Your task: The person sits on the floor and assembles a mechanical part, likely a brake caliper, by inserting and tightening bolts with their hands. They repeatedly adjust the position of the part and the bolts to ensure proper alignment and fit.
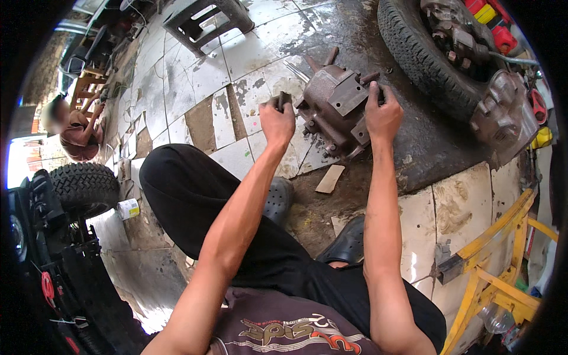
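A brown, greasy metal gearbox housing (331,109) lies on the floor in front of me, with a bare shaft (297,71) sticking out at its far left. Its flat face has bolt holes. My left hand (278,123) is closed in a pinch just left of the housing; a small dark piece shows at its fingertips, too small to name. At the housing's right side my right hand (384,118) is also closed, thumb and fingers near a short dark rod (370,77). Whether that rod is gripped or belongs to the housing, I cannot tell.
A tyre (426,71) with metal parts stands at far right, a metal casing (506,112) beside it. Nearer are a yellow frame (491,248) and a flat tan scrap (330,178). A dark stool (207,23), a crouching person (80,133) and a wheeled vehicle (83,186) occupy the left.
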A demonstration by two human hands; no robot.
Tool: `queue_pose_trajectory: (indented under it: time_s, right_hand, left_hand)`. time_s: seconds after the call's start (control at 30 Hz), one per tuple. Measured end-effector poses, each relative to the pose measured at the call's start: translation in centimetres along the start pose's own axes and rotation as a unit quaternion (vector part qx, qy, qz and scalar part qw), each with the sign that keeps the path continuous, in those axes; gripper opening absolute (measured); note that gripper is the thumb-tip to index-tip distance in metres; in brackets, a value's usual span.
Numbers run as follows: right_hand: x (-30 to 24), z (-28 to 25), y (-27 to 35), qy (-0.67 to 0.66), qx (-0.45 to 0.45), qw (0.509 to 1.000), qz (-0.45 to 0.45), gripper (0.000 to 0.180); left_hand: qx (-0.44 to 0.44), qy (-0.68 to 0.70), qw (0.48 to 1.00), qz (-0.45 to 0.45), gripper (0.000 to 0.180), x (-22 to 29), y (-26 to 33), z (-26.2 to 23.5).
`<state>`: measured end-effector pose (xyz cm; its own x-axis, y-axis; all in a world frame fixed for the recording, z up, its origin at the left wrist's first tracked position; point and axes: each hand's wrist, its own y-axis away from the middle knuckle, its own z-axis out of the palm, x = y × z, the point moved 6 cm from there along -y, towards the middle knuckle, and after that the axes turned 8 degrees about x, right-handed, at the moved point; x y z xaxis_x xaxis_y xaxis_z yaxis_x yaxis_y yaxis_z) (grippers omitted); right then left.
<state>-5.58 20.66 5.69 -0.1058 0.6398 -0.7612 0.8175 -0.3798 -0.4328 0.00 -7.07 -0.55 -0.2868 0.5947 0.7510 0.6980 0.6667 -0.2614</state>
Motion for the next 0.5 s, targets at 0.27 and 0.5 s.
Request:
queue_pose_trajectory:
  time_s: [0.27,0.5]
  right_hand:
    - [0.1,0.0,0.0,0.005,-0.012,1.0,0.003,0.031]
    - [0.5,0.0,0.1,0.015,-0.014,1.0,0.007,0.031]
  left_hand:
    - [-0.019,0.059,0.997,0.047,0.029,2.1,4.0,0.0]
    - [-0.135,-0.026,0.987,0.082,0.038,3.8,8.0,1.5]
